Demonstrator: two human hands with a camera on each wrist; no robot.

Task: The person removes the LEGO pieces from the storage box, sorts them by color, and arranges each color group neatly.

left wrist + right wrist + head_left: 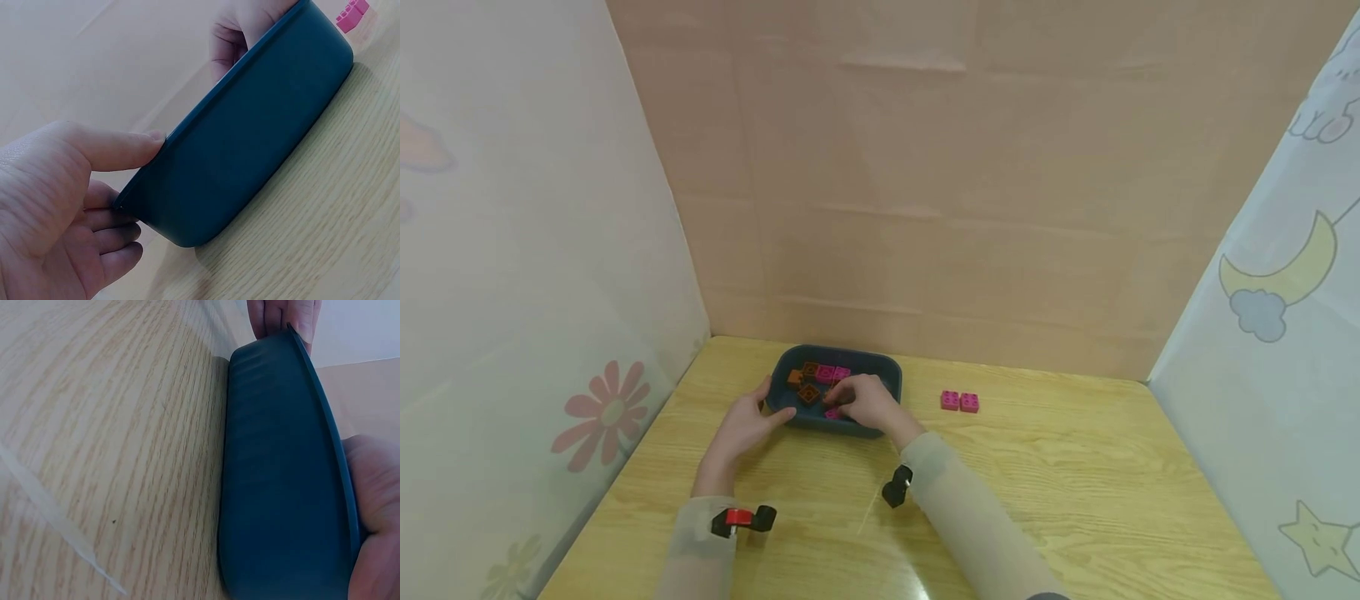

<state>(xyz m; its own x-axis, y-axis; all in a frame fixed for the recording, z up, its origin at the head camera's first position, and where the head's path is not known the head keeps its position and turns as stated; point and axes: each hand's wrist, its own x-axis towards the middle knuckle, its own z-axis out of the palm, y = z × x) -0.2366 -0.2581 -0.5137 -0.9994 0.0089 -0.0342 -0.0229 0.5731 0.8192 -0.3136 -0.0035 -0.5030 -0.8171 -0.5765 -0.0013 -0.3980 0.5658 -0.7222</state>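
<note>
A dark blue plastic tray (820, 424) stands on the table and holds several pink and orange-brown toy building bricks, among them a pink brick (825, 373) and a brownish brick (808, 393). My left hand (748, 423) grips the tray's left end. In the left wrist view its thumb presses the near rim while the other fingers curl round the corner. Over the tray's right half, my right hand (871, 403) reaches in with bent fingers among the bricks. Its fingertips are hidden behind the tray wall (281, 469) in the right wrist view, so whether they pinch a brick is unclear.
Two pink bricks (959, 402) lie side by side on the wooden table (1075, 467), right of the tray. Behind the table rises a tan paper-like backdrop (925, 167). Pale patterned sheets (550, 292) stand along both sides.
</note>
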